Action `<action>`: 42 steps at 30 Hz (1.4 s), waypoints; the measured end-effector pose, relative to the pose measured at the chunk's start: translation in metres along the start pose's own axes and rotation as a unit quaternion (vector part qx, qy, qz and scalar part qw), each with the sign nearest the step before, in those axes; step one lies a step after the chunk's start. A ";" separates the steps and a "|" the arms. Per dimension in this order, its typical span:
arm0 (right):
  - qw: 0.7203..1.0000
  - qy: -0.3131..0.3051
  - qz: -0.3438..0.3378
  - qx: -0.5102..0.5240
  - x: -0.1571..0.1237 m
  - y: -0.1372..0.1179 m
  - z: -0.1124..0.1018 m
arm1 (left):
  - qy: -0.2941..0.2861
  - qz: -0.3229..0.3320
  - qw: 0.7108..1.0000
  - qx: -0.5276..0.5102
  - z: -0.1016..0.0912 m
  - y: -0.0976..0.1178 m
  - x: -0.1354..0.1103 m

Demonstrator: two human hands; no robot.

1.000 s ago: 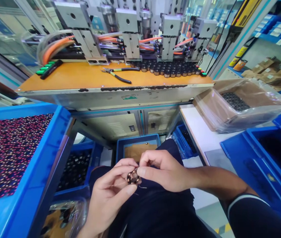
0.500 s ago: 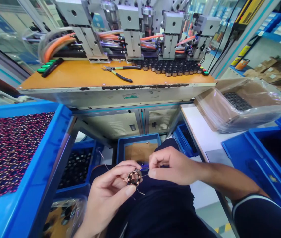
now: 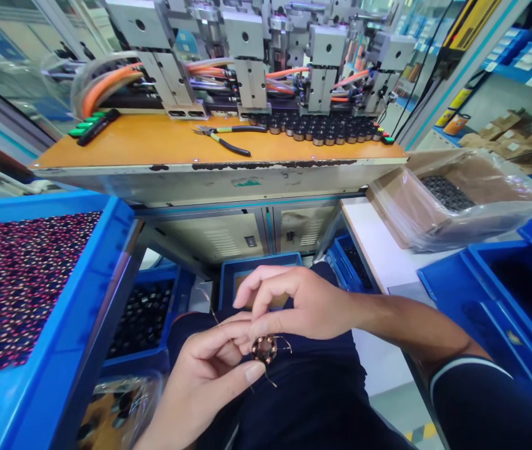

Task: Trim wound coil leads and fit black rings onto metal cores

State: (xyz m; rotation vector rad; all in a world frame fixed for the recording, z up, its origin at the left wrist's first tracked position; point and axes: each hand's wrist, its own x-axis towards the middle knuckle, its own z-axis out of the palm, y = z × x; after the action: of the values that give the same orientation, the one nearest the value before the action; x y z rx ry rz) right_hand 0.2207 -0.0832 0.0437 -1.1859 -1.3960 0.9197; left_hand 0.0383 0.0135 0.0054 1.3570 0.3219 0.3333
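Between the thumb and fingers of my left hand [image 3: 221, 359] is a small ring-shaped wound stator [image 3: 264, 350] with copper coils. Thin wire ends stick out of it to the right, downward and up to the left. My right hand [image 3: 303, 303] reaches over from the right, palm down. Its thumb and forefinger come together at the stator's upper edge, close to my left fingertips; whatever they pinch is hidden. Both hands are above my lap, over dark clothing.
A blue bin [image 3: 118, 262] of wound parts stands at left, above a bin of black parts [image 3: 141, 312]. Pliers [image 3: 228, 134] and rows of black cylindrical parts [image 3: 326, 128] lie on the orange machine bench [image 3: 153, 140]. At right are a plastic-lined carton [image 3: 397, 212] and blue bins [image 3: 476, 300].
My right hand has moved left from the wire at the stator's right side to its upper edge. The stator has shifted slightly right and down in my left hand.
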 end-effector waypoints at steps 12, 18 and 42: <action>0.982 0.123 0.139 0.042 -0.022 -0.018 0.008 | 0.031 0.064 0.997 0.011 -0.006 -0.004 0.004; 0.979 0.032 0.203 -0.007 -0.018 -0.023 0.004 | 0.020 0.075 0.996 0.047 -0.007 -0.003 0.002; 0.994 0.058 0.039 -0.088 -0.030 -0.030 0.018 | -0.032 0.095 0.990 -0.098 0.000 -0.008 0.006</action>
State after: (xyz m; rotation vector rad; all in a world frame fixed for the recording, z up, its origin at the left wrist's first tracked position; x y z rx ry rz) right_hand 0.1967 -0.1178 0.0628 -1.4138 -1.3657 0.7802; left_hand 0.0438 0.0145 -0.0031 1.2041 0.1037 0.4670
